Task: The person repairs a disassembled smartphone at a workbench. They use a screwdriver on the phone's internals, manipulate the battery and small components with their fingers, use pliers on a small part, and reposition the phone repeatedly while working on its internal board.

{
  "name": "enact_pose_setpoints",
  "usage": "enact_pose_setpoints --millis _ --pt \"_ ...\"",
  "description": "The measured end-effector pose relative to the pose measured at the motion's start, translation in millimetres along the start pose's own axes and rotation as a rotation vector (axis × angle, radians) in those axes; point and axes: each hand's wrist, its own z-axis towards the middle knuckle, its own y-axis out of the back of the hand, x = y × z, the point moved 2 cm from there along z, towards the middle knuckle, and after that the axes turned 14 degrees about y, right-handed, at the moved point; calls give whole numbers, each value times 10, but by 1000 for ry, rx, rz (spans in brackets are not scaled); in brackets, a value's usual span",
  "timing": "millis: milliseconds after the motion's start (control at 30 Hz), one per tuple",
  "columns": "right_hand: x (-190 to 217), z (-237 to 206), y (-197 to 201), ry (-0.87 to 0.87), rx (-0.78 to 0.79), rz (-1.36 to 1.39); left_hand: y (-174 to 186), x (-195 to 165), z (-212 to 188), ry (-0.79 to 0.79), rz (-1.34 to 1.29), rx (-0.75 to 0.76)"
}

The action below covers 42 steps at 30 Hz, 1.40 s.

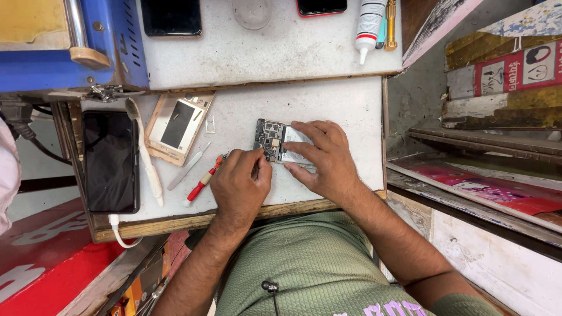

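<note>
Head view, right hand (328, 161) steadying opened phone (276, 141), left hand (240, 181) perhaps touching it

phones, whole: three – black one (110, 161) at left, two (171, 16) (321, 6) at far edge
opened phone (280, 142): one
gold back cover (177, 125): one
red-handled screwdriver (203, 181): one
glue tube (369, 26): one
hands: two – left (239, 182), right (326, 159)

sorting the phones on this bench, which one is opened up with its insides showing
The opened phone under the person's right hand, circuit board and battery exposed. The black phone at the bench's left and the two phones along the top edge, black and red-edged, are closed.
</note>
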Motion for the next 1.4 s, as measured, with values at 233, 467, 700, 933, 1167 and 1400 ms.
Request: enact_pose_setpoints --millis 233,467,700,933,1167,1400 --pt "5 3 -14 -11 14 -2 -13 8 8 1 -1 19" --pt "3 6 -6 0 4 -6 2 -11 13 3 14 11" --pt "15 29 5 5 -3 -1 6 -38 28 -2 4 -19" --pt "17 23 14 -10 -14 13 6 -23 33 8 8 -8" --pt "7 20 -11 -10 4 5 -14 -2 35 3 6 25" --pt "40 61 49 -12 7 15 25 -24 36 49 -98 7"
